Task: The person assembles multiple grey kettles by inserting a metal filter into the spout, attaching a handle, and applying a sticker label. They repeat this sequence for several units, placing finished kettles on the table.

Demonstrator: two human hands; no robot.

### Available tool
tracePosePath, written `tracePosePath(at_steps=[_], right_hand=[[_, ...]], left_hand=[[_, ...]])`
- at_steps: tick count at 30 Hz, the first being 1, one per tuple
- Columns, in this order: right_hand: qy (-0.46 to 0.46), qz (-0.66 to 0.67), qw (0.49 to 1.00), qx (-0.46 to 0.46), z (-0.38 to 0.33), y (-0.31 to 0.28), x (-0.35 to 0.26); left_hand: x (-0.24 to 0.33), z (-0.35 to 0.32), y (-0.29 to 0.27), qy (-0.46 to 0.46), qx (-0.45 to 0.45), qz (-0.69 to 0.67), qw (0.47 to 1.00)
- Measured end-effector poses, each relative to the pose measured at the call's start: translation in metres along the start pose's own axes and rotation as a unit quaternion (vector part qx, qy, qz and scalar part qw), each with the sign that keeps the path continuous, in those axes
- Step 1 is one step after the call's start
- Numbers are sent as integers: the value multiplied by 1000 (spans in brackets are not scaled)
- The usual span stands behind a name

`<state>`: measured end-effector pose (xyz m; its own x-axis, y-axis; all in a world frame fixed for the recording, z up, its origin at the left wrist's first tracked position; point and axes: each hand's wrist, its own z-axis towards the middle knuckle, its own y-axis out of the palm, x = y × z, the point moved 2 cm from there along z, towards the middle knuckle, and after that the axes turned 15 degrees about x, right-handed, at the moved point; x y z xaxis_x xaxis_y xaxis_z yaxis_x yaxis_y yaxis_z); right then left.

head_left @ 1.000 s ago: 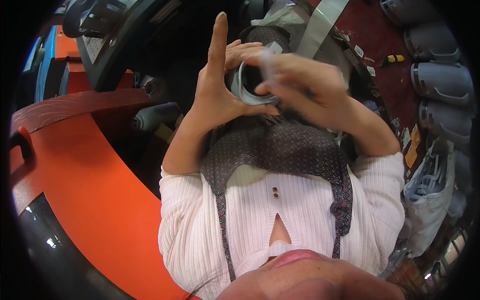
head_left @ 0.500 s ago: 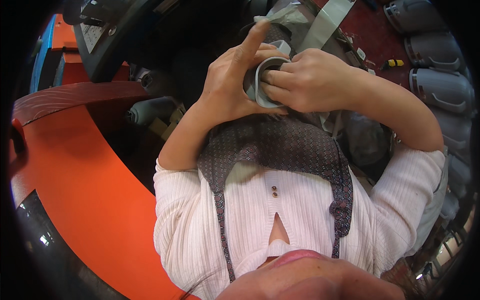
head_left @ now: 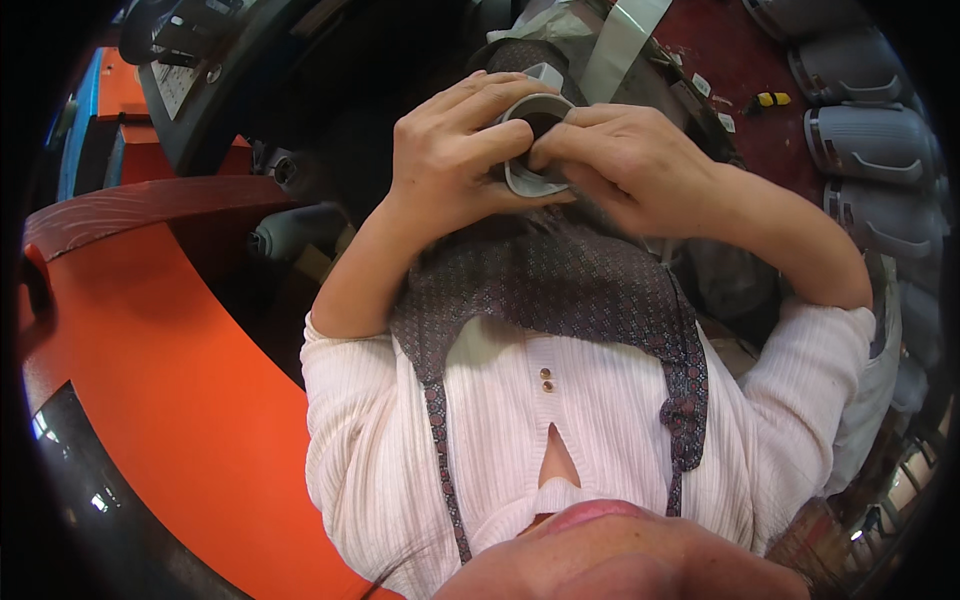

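Successively, from left to right: an orange panel (head_left: 180, 370); the left hand (head_left: 450, 148), fingers clasped around a grey container (head_left: 538, 187) held in front of the patterned apron (head_left: 560, 290); the right hand (head_left: 645, 168), curled fingers at the container's mouth, whether gripping anything cannot be told; grey jugs (head_left: 868, 148) with handles, in a row.

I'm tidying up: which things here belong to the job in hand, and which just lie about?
In hand:
grey open-topped container, held by left hand; right hand at its mouth

Seemingly lying about:
yellow-and-black object
grey handled jugs, possibly related
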<state>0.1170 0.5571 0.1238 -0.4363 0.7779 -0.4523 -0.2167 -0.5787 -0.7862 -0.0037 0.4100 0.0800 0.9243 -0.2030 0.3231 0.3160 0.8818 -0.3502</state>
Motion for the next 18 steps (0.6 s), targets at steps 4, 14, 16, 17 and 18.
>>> tracePosePath(at_steps=[4,14,16,17,18], right_hand=[[-57,1,997,-53,-4,12,-2],[-167,-162,970,68,39,19,12],[-162,-39,957,239,58,12,20],[-75,26,961,264,74,10,32],[-57,42,955,287,93,9,41]], left_hand=[[-7,-4,-8,-13,-11,-10,1000],[-104,10,-174,-500,386,-267,728],[-123,17,-186,-624,322,-209,681],[-143,30,-199,-531,316,-167,769],[-151,41,-221,-327,349,3,878]])
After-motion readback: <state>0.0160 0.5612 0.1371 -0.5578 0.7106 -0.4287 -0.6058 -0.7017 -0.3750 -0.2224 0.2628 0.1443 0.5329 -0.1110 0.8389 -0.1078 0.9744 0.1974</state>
